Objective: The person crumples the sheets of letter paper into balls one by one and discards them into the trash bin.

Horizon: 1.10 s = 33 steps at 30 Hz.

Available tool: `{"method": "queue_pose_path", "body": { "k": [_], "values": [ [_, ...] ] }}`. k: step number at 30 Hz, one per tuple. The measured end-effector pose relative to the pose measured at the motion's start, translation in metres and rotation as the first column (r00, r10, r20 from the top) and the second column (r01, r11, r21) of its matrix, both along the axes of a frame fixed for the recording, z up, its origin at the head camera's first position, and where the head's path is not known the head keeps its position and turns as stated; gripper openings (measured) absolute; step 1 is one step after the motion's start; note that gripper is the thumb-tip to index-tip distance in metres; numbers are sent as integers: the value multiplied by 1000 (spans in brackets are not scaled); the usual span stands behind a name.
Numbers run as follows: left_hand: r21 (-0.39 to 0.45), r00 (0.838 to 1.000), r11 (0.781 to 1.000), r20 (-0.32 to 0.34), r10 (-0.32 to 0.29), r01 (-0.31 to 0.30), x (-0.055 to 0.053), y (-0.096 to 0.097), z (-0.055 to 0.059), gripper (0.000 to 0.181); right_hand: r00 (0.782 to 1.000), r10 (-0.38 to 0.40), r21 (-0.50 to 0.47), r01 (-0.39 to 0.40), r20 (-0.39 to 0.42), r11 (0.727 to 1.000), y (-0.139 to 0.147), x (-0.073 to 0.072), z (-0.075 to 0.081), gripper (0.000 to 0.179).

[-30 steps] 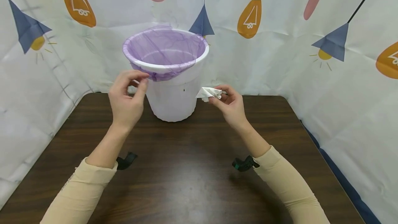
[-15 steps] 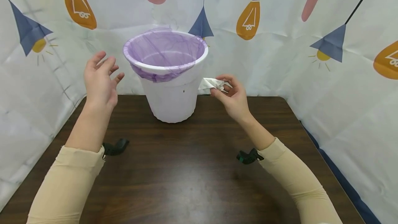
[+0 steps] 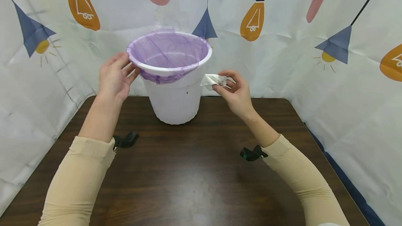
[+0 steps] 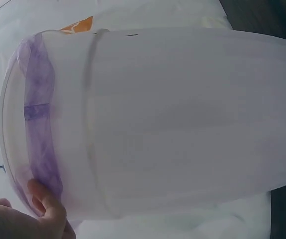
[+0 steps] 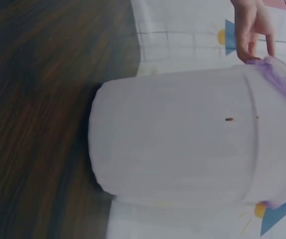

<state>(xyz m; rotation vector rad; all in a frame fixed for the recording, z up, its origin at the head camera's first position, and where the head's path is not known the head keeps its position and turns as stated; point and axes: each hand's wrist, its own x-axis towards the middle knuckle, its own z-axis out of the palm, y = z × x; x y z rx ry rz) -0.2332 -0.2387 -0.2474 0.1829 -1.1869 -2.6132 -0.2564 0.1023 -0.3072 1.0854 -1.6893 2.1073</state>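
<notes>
A white plastic trash bin (image 3: 176, 104) stands upright at the back of the table, lined with a thin purple bag (image 3: 163, 76) folded over its rim. At the rim's left side is my left hand (image 3: 114, 74), its fingers fairly straight. In the left wrist view, those fingertips (image 4: 42, 191) rest against the folded-over edge of the bag. My right hand (image 3: 233, 93) pinches a crumpled white tissue (image 3: 209, 80) between thumb and fingers, just right of the bin and below rim height. Only a sliver of my right hand shows in the right wrist view.
The dark wood-grain table (image 3: 188, 170) reaches from under the bin toward me. Close behind and at both sides hangs a white cloth (image 3: 282, 62) printed with lamps and bulbs. Each wrist wears a black strap (image 3: 126, 140).
My left hand drew away from the front of the bag, swung left and up with fingers spread, then came back to the rim's left side. My right hand rose slightly with the tissue.
</notes>
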Motion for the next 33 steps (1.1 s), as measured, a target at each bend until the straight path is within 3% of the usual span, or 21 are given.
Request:
{"method": "queue_pose_path", "body": {
  "k": [3, 7, 13, 25, 29, 33],
  "values": [
    [27, 1000, 1000, 7, 0, 0, -4, 0, 1, 61, 1000, -1, 9, 1, -7, 1000, 0, -1, 1, 38],
    [45, 1000, 999, 11, -2, 1, -7, 0, 3, 73, 1000, -7, 9, 7, -9, 1000, 1, -5, 5, 38],
    [23, 999, 1000, 28, -21, 21, -8, -2, 4, 77, 1000, -9, -6, 9, 0, 1000, 0, -11, 13, 37],
    [16, 998, 998, 41, -54, 54, -7, -6, 5, 76, 999, -32, 25, 32, 6, 999, -21, -31, 47, 35],
    [21, 998, 998, 44, -54, 53, -6, -7, 5, 73, 997, -70, 42, 70, 16, 997, -35, -42, 62, 36],
    [19, 997, 998, 45, -60, 60, -6, -6, 5, 69, 985, -174, 106, 174, -1, 979, -48, -49, 74, 39]
  ]
}}
